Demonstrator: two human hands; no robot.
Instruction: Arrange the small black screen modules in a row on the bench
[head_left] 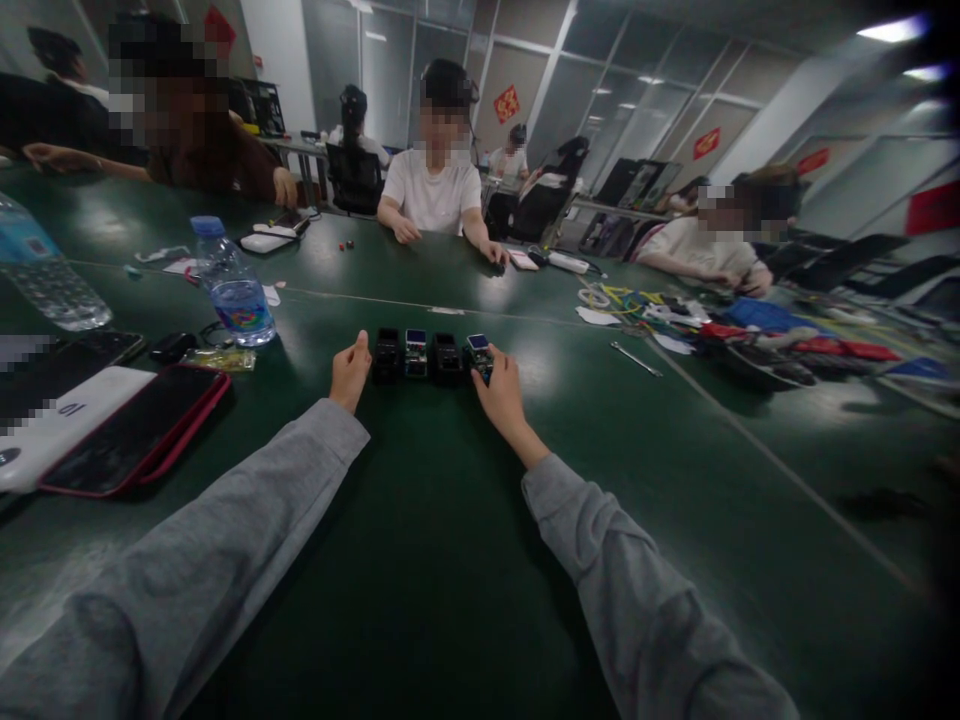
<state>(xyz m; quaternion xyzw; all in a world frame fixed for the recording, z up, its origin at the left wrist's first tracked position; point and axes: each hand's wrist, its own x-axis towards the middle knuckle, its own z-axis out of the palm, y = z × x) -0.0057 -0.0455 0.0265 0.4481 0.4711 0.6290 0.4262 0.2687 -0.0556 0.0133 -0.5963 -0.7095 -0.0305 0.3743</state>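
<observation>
Four-sided small devices stand in a short row on the dark green table [450, 480]. From the left come a black device [387, 355], a bare circuit board with a small screen [415, 355] and a second black device [447, 357]. At the right end, another circuit board with a small screen [478, 346] tilts slightly between the thumb and fingers of my right hand [504, 392]. My left hand [349, 374] is beside the leftmost black device, thumb raised, holding nothing that I can see; its other fingers are partly hidden.
Water bottles [234, 285], a red-cased phone [139, 430] and a white power bank [82, 415] occupy the left. A wrench [636, 359] lies to the right, before piled cables and cloth [750, 335]. Across the table, a person [431, 190] touches a small dark object.
</observation>
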